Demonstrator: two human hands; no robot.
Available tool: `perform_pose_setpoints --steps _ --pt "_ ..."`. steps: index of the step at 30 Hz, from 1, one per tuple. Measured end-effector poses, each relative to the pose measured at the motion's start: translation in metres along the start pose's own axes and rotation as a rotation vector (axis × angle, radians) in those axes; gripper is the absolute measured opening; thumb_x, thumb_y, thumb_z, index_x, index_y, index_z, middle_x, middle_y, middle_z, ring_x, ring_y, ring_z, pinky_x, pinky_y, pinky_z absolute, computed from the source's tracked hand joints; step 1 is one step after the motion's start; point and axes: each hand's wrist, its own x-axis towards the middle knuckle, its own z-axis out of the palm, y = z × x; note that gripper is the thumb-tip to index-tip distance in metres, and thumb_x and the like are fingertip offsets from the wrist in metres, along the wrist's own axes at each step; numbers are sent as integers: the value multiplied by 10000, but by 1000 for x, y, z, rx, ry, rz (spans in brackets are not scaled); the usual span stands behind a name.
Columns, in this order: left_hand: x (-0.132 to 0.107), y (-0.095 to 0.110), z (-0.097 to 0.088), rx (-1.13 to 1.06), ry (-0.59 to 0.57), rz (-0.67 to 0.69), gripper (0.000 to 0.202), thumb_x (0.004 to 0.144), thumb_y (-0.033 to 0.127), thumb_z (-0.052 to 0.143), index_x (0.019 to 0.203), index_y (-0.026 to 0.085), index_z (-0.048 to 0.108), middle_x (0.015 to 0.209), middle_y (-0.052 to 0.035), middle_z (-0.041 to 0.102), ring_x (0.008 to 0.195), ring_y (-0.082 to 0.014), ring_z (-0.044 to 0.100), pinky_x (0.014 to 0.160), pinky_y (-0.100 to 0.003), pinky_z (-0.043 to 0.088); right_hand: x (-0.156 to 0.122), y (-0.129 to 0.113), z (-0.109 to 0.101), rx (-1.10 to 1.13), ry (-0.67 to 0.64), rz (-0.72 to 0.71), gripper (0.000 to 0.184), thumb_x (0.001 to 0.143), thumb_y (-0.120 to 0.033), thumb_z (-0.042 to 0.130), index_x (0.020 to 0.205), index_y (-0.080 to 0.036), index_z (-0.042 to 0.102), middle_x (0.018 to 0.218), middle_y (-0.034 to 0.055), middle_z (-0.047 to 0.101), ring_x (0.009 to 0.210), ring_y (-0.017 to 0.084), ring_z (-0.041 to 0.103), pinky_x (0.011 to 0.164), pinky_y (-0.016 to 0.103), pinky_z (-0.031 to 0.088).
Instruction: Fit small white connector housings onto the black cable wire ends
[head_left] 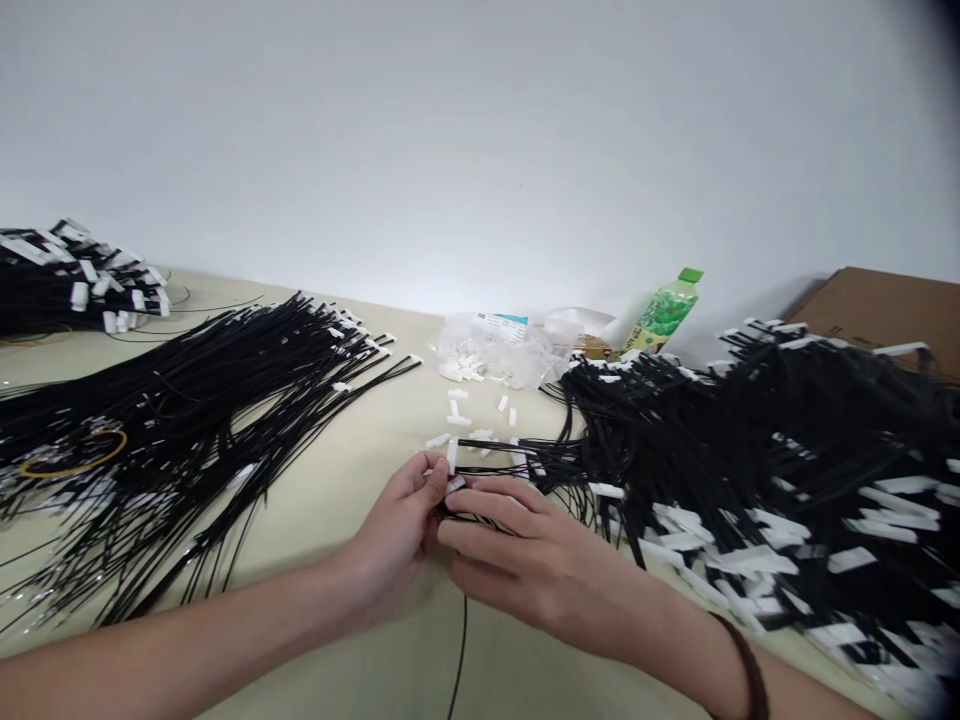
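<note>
My left hand [405, 515] pinches a white plastic connector [452, 456] between thumb and forefinger. Thin black wires [487, 443] run from this connector to the right, toward the big heap. My right hand [517, 550] is curled round black wires close beside the left, its fingertips near a small white piece at the left thumb. What exactly sits between the right fingertips is partly hidden. One single black wire [461, 650] hangs down below the hands. Loose white connector housings [457, 410] lie on the table just beyond.
A clear plastic bag [487, 350] of white housings lies by the wall. Behind it leans a green-capped bottle [664, 312]. Wire bundles [247, 370] spread at left, another bundle [82, 280] behind them. A heap of connectored wires [675, 430] fills the right, before a cardboard box [885, 310].
</note>
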Motion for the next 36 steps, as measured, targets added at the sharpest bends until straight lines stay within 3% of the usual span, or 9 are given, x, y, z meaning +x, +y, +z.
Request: perform_pose_setpoints --steps 5,10,16,18,22,25,28,31,36 --pt "0 0 1 -1 -25 56 143 800 267 522 723 149 494 668 -1 550 624 -102 529 567 -216 465 -6 17 -8 332 139 135 236 916 -111 355 965 -124 586 1019 57 596 1082 157 456 926 316 413" --pt "-1 3 4 43 -55 23 139 865 223 387 814 140 485 780 -78 625 752 -173 614 653 -306 514 -9 35 -17 734 334 653 121 849 -204 517 883 -175 630 931 50 629 888 155 582 802 281 487" --pt "0 2 2 62 -53 17 127 865 215 389 774 154 453 817 -88 638 820 -209 630 669 -319 525 -19 61 -40 1284 846 1080 143 745 -303 651 779 -171 607 805 23 591 826 136 574 790 263 486" --pt "-1 3 2 63 -43 14 133 863 213 394 757 154 448 837 -88 637 824 -209 630 669 -319 527 -24 70 -50 1271 1050 1134 115 714 -244 673 783 -176 613 725 -5 537 694 88 540 637 183 491" --pt "-2 3 3 57 -42 6 143 862 213 398 738 154 439 838 -86 639 820 -202 629 677 -317 525 -29 75 -57 919 1263 1075 109 723 -219 648 824 -181 637 739 -12 500 489 31 361 373 133 292" --pt "-1 2 3 61 -45 13 132 862 213 394 752 155 439 836 -87 641 817 -199 626 683 -325 522 -23 61 -46 556 1144 961 144 765 -253 613 894 -201 645 787 10 557 510 51 395 418 169 309" --pt "-1 0 2 79 -62 35 128 863 229 393 790 150 461 832 -86 634 798 -193 620 672 -329 521 -13 34 -31 369 639 835 97 787 -248 586 819 -185 653 714 19 590 588 105 497 497 205 371" --pt "0 -3 0 88 -107 58 147 856 273 412 828 149 485 830 -76 621 788 -182 603 655 -328 522 -3 10 -19 324 317 690 160 831 -196 507 727 -158 623 612 5 563 526 93 475 487 200 344" --pt "1 -4 -2 92 -165 80 159 833 319 454 818 166 493 820 -48 607 788 -170 581 660 -328 520 0 -1 -9 292 165 709 215 859 -182 441 705 -145 586 598 10 529 525 99 442 490 209 295"
